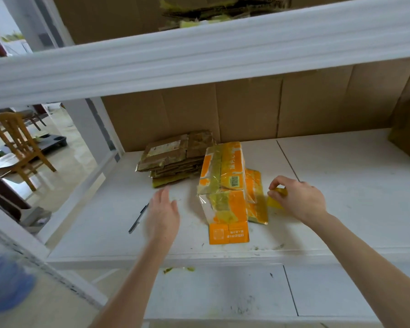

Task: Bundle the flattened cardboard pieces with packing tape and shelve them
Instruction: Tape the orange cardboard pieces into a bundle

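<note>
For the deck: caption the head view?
On shelf, left hand open beside taped orange bundle; right hand pinches yellow piece.

Stack of flattened brown cardboard pieces (pixel 175 159), wrapped in shiny clear tape, lies flat toward the back-left of the white shelf board (pixel 341 185), close to its back edge. Right up against its right side is a flattened orange-and-white printed carton bundle (pixel 223 185), also glossy with tape. It runs back to front and its near end stops short of the shelf's front edge. A smaller flattened orange piece (pixel 256 197) pokes out from under its right side. Just right of that, a small yellow scrap (pixel 276 197) is pinched in the right hand (pixel 298 200). Can't tell what it is.
</note>
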Demonstrator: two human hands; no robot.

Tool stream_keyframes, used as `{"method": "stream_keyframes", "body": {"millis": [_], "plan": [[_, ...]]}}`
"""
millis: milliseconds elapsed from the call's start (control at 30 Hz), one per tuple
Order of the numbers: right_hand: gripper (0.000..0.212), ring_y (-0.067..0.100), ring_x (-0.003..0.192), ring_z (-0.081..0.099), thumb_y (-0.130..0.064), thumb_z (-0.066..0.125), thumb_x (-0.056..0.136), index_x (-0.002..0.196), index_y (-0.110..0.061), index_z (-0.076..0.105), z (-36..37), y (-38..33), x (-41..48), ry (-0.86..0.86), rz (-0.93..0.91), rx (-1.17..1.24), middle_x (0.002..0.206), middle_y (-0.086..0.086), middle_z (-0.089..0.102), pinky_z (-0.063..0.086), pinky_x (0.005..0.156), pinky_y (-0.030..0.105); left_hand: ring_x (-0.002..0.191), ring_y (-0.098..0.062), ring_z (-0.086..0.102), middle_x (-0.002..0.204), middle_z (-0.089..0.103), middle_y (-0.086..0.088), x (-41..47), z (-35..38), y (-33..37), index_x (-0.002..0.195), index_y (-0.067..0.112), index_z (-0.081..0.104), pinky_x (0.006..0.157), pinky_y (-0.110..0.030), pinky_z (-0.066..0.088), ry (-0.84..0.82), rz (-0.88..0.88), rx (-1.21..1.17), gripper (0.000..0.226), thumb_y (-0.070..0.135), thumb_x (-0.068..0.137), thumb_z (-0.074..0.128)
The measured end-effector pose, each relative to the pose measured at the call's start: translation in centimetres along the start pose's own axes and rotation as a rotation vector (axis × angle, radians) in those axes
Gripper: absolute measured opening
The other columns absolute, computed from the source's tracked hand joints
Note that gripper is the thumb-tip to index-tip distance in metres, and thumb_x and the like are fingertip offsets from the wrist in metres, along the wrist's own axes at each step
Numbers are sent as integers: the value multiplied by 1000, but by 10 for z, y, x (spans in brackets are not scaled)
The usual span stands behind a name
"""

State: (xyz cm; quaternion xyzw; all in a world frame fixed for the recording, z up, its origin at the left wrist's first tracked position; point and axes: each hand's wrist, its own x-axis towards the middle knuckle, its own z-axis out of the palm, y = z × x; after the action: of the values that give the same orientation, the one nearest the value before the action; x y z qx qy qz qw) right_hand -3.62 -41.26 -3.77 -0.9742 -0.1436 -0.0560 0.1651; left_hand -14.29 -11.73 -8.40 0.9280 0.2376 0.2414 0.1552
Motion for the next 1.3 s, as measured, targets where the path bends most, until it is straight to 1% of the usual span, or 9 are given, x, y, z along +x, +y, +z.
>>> {"method": "stream_keyframes", "body": {"millis": [133,233,400,467,533,667,867,1067,1300], "plan": [[16,18,80,51,-52,45,96,102,-40,54,2,-3,-1,-9,7,-17,93,-3,65,44,66,28,121,-29,46,135,46,-11,15,1,-55,136,9,37,89,-42,47,-203,-245,268,42,28,99,40],[14,17,80,50,-51,45,96,98,-41,54,1,-3,-1,-9,26,17,91,-4,64,43,65,28,106,-28,53,116,56,-10,13,5,-75,126,13,54,82,-38,47,-171,-185,363,32,26,99,42],[12,17,79,54,-50,47,95,90,-42,53,1,1,1,-16,53,76,87,-7,64,41,62,27,82,-34,58,106,56,-13,-4,-14,-34,117,8,64,68,-39,48,25,-211,-92,27,16,98,46],[13,16,78,54,-52,47,95,87,-42,52,2,2,2,-5,64,93,84,-8,62,41,61,27,74,-32,59,101,60,-13,-21,-33,4,113,5,65,65,-35,46,162,-70,-254,23,11,96,51],[14,16,76,54,-53,48,94,87,-42,51,3,3,2,6,72,110,81,-9,59,42,59,26,68,-24,60,93,64,-9,-44,-50,47,111,5,64,61,-36,51,168,137,-337,20,9,94,54],[15,16,75,55,-53,48,94,88,-41,53,5,4,-1,31,69,124,83,-8,62,41,56,24,79,-12,59,100,63,2,-77,-56,119,127,20,56,67,-30,53,-44,284,-289,31,17,97,49],[16,20,75,55,-52,47,94,86,-39,52,4,3,-4,36,71,137,84,-6,64,37,57,24,96,-18,60,115,56,1,-86,-41,156,145,32,34,75,-31,51,-149,276,-63,50,21,98,45],[16,17,69,51,-51,46,95,91,-39,55,1,3,-6,50,55,118,71,-10,51,32,52,22,94,-24,62,109,57,-4,-80,-30,168,143,31,36,76,-36,53,-191,252,87,48,17,98,44],[18,20,71,50,-46,43,96,95,-37,58,-3,1,-9,70,20,112,77,-7,53,30,52,23,94,-26,63,106,60,-6,-73,-22,176,130,26,54,68,-34,50,-227,214,137,37,9,97,46]]}}
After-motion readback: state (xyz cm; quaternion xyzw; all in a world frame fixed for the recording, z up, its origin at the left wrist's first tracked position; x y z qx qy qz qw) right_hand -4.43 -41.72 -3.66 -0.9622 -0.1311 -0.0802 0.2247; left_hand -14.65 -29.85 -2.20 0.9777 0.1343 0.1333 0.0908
